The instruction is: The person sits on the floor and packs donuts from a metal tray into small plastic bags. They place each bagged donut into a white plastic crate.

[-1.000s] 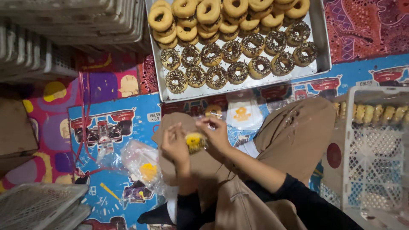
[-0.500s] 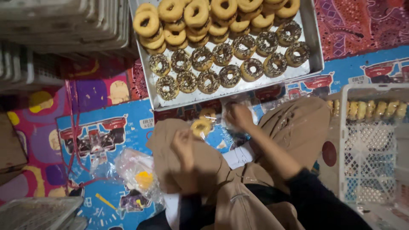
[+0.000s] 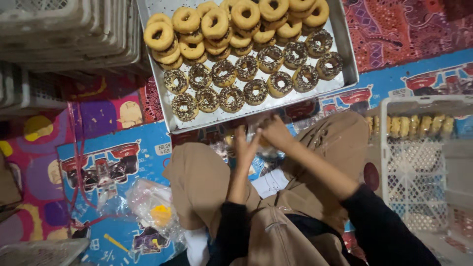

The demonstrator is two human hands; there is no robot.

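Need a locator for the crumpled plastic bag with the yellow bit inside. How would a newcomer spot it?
Start at the metal tray of doughnuts at the top, then drop to the colourful car-print mat below its left corner. The crumpled clear plastic bag lies there, beside the person's tan-clad knee. It alone is see-through with a yellow lump inside; the white crates sit on the far side.

White crate stack (image 3: pixel 74 34) upper left; plastic bag pile (image 3: pixel 155 214); colourful mat (image 3: pixel 113 157).

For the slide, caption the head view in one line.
Seated person's left hand and right hand meet over clear plastic bags below a metal tray of plain and sprinkled doughnuts.
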